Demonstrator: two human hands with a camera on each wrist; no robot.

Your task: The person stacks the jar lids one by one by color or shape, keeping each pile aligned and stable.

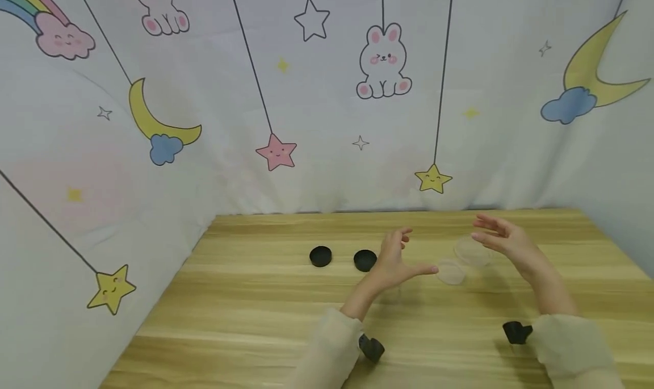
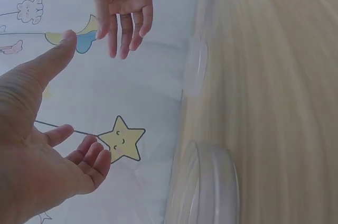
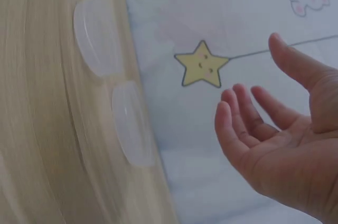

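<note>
Two clear, shallow round containers sit on the wooden table: a front one [image 1: 451, 273] and a back one [image 1: 472, 252]. My left hand [image 1: 390, 268] hovers to the left of them, thumb stretched toward the front one in the head view. Over on the right, my right hand [image 1: 513, 251] is raised with bent, spread fingers beside the back one. Both palms are bare in the left wrist view and right wrist view. Two black round shallow dishes, a left one [image 1: 320, 256] and a right one [image 1: 365, 260], lie left of my left hand, which partly overlaps the right one.
The wood-grain table [image 1: 245, 298] ends at a white curtain [image 1: 327, 173] printed with stars, moons and rabbits, behind and at both sides. A black device is strapped at each sleeve, the left one [image 1: 371, 347] and the right one [image 1: 517, 332].
</note>
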